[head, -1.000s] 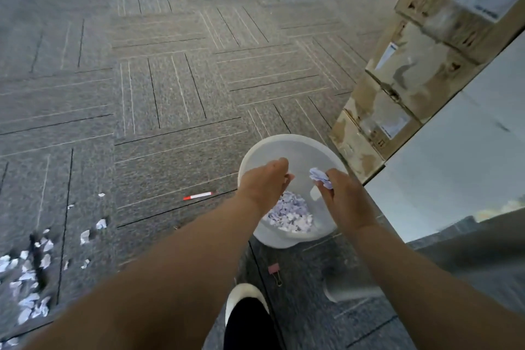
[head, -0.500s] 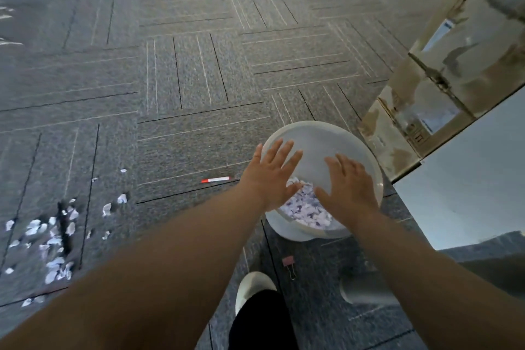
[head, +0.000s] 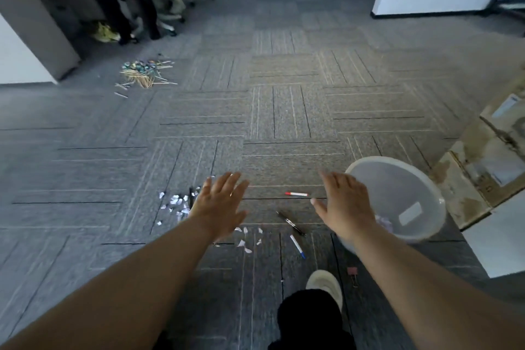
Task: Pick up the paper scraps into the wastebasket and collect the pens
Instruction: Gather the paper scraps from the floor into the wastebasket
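Observation:
A translucent white wastebasket (head: 420, 179) stands on the carpet at right with paper scraps inside. My right hand (head: 345, 204) hovers open just left of its rim. My left hand (head: 220, 204) is open, fingers spread, above a heap of white paper scraps (head: 174, 204). A few more scraps (head: 247, 239) lie below that hand. Between the hands lie a red-capped white pen (head: 297, 194), a black pen (head: 289, 223) and a white pen with a blue tip (head: 297, 246). A dark pen (head: 191, 196) sits partly hidden among the left scraps.
Taped cardboard boxes (head: 488, 167) stand right of the basket beside a white panel. A pink binder clip (head: 352, 274) lies by my shoe (head: 325, 285). A pile of wooden sticks (head: 145, 74) lies far left, near chair legs and a grey cabinet.
Both hands have left the wastebasket and swung left over the carpet, now empty and spread. The view has lifted and turned left, so more pens and the far room show.

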Motion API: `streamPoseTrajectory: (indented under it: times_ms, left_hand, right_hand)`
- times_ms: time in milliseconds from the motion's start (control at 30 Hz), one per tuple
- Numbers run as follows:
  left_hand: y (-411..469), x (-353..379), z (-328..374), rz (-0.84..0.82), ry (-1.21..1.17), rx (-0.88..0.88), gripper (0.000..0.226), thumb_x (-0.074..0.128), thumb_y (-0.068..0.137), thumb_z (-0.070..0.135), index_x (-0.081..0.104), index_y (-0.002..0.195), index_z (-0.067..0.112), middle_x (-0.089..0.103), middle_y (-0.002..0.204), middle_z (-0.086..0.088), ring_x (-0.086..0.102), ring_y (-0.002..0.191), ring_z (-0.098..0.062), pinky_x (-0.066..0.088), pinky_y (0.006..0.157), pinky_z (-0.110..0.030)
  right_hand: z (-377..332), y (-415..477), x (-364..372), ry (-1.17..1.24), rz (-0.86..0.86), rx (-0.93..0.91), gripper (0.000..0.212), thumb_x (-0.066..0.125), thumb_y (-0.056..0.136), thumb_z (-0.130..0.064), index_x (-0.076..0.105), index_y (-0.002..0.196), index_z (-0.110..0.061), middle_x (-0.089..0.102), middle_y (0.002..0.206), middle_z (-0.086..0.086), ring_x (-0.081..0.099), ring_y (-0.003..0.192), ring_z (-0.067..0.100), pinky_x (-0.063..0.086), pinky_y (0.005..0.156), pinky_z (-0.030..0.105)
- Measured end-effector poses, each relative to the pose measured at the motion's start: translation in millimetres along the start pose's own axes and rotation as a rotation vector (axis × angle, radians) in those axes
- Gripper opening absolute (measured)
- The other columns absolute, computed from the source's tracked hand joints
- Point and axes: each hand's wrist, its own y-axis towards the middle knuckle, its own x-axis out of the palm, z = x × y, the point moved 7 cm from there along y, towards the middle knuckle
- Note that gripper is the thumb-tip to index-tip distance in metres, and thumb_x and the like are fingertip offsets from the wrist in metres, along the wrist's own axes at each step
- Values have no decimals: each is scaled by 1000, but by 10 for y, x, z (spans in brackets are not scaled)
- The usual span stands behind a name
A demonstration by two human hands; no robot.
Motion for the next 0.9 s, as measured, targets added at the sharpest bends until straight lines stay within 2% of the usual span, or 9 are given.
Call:
streamPoseTrajectory:
  times_ms: [100,333,567,900]
  left_hand:
    - [-439,-48,-515,26,9,-97,68,30,96,48,-2,148,20,-7,157,-2,-6,144,-21,-1,116,-46]
    - [-897,-252,-1168,67,-62,-155,67,31,96,46,-3,148,21,-9,157,-1,-6,144,-21,-2,116,-45]
    - [-1083,-779,-1404,188,-89,-175,67,34,96,44,-1,148,19,-6,157,-3,-5,144,-23,0,117,-44]
    - [-1448,-906,-1636,216,-90,-226,68,33,96,45,-2,148,18,-5,157,-4,-4,144,-23,2,118,-43]
  right_hand:
    - [-516,-83,-263,-27,44,-77,61,47,89,-44,28,140,-16,47,133,9,41,122,30,34,99,41]
    - [-1435,-151,-492,-66,-25,-142,65,43,91,-47,16,144,-21,41,139,5,36,128,26,30,105,43]
    - [-2105,-66,-755,-35,14,-233,64,44,91,-46,17,143,-20,42,139,6,37,128,27,29,108,45]
    - [-2490,-159,-882,4,23,-293,65,47,90,-44,18,143,-20,41,139,7,38,127,27,30,108,45]
